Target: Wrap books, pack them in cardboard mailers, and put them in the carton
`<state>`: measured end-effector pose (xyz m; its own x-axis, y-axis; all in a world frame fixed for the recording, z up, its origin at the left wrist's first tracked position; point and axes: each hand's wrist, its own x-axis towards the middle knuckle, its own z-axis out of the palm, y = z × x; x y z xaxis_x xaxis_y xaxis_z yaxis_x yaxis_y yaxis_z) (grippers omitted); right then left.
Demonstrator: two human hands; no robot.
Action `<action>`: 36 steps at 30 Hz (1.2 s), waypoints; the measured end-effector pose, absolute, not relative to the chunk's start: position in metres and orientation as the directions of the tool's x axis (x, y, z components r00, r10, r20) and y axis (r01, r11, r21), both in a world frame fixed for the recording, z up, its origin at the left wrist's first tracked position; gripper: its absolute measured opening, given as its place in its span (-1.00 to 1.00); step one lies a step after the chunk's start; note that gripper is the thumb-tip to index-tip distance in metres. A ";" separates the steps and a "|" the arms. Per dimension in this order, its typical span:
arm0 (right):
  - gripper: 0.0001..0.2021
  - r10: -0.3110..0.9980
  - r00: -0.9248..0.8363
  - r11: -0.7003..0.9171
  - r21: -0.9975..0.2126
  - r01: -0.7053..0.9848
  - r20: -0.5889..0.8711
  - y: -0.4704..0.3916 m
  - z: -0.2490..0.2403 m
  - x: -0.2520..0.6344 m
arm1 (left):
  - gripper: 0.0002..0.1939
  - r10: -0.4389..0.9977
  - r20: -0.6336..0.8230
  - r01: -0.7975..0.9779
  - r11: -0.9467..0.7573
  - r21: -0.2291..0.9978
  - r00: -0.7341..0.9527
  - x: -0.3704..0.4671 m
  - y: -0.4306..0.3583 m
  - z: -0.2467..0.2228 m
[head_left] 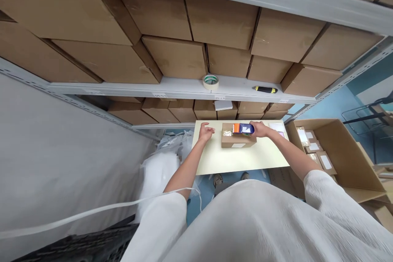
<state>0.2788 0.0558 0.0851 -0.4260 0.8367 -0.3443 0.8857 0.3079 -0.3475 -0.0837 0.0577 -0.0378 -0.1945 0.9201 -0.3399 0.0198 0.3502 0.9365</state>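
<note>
A small brown cardboard box (235,144) sits on the pale yellow tabletop (215,165), with shiny tape on the left of its top and a white label on its near side. My right hand (258,129) grips a blue and orange tape dispenser (245,128) over the top of the box. Whether the dispenser touches the cardboard I cannot tell. Left of the box, apart from it, my left hand (206,132) hovers with its fingers loosely bent and apart, holding nothing.
Cardboard boxes (221,20) fill the shelves ahead. A tape roll (211,82) and a yellow-black utility knife (265,89) lie on the shelf edge. At right stands a large open carton (353,155) with small labelled boxes. White plastic wrapping (159,172) is at left, and a white cable (101,211) crosses.
</note>
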 end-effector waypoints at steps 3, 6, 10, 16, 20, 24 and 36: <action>-0.65 0.837 -0.417 0.315 -0.311 0.897 -0.355 0.058 0.088 0.270 | -0.40 0.921 -0.338 -0.019 0.341 0.940 -0.193 -0.083 0.057 -0.050; -0.65 0.846 -0.402 0.317 -0.275 0.908 -0.351 0.058 0.091 0.263 | -0.41 0.923 -0.336 -0.055 0.332 0.942 -0.188 -0.084 0.057 -0.062; -0.66 0.853 -0.386 0.318 -0.235 0.918 -0.351 0.059 0.095 0.256 | -0.43 0.910 -0.361 -0.082 0.352 0.932 -0.205 -0.081 0.056 -0.079; -0.69 0.854 -0.375 0.319 -0.205 0.925 -0.360 0.059 0.098 0.252 | -0.51 0.871 -0.450 -0.159 0.424 0.891 -0.196 -0.048 0.049 -0.098; -0.70 0.859 -0.373 0.331 -0.175 0.927 -0.350 0.058 0.098 0.251 | -0.61 0.874 -0.447 -0.133 0.428 0.894 -0.190 -0.029 0.046 -0.100; -0.69 0.865 -0.370 0.335 -0.158 0.929 -0.339 0.056 0.097 0.251 | -0.61 0.867 -0.423 0.003 0.439 0.898 -0.264 -0.026 0.045 -0.096; -0.65 0.864 -0.363 0.307 -0.206 0.929 -0.348 0.048 0.101 0.249 | -0.44 1.000 -0.005 0.296 -0.004 0.955 0.029 -0.036 0.029 -0.051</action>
<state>0.2492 0.0479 0.1012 -0.3628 0.8643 -0.3484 0.9292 0.3072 -0.2057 -0.0359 0.0290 -0.0506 0.0288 0.9996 -0.0046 0.2961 -0.0041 0.9551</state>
